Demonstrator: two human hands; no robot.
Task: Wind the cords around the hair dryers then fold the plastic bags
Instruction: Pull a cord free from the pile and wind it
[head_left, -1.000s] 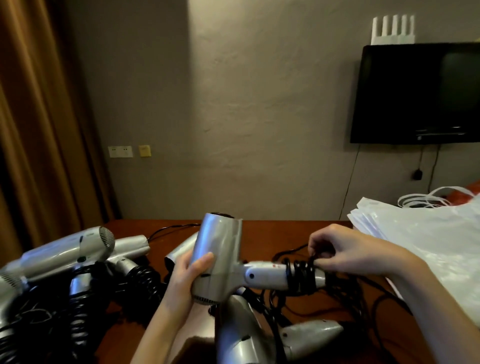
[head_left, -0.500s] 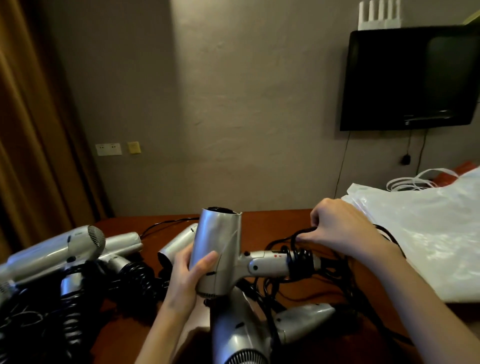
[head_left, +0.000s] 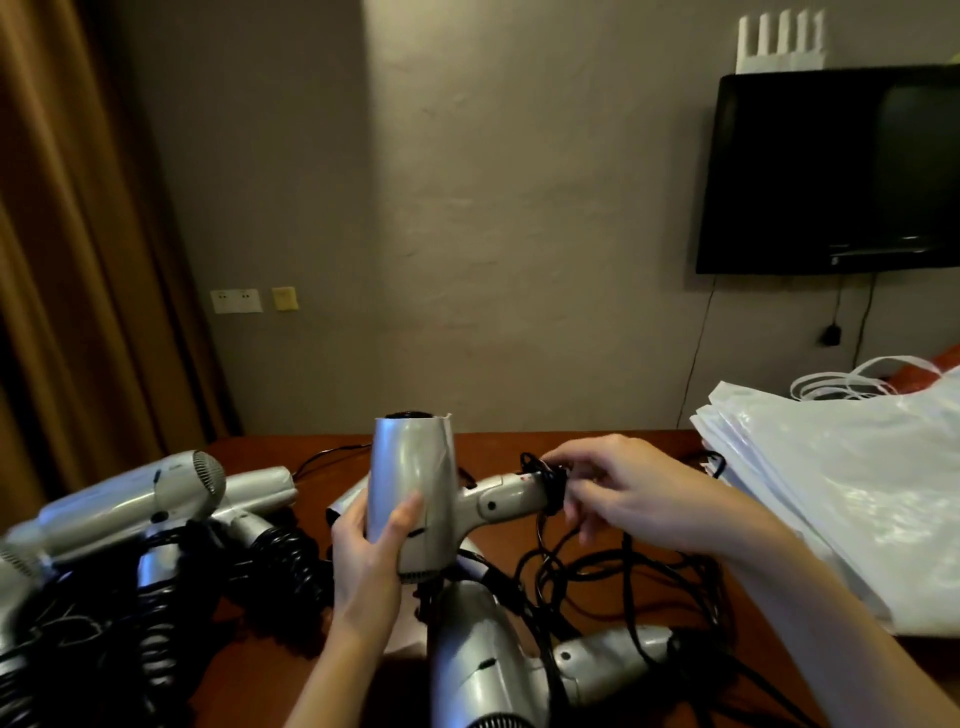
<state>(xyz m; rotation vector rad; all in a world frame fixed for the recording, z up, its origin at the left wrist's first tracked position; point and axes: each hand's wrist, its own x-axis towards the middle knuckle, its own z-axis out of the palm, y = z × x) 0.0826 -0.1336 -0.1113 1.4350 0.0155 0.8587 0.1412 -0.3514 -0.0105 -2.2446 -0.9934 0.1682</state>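
Since the earlier frame the right hand (head_left: 631, 499) has come back down from its raised loop to the handle, where its grip pinches the black cord (head_left: 550, 486) onto the few turns already wound. The stack of plastic bags (head_left: 841, 493) lies unfolded at the right of the worktop (head_left: 571, 447), presumably kept for later. Largest to smallest: one bag stack; at least six silver hair dryers, one held hair dryer (head_left: 415, 493) steadied barrel-upright by the left hand (head_left: 366, 551), whose grip wraps its barrel; its single loose cord trails below.
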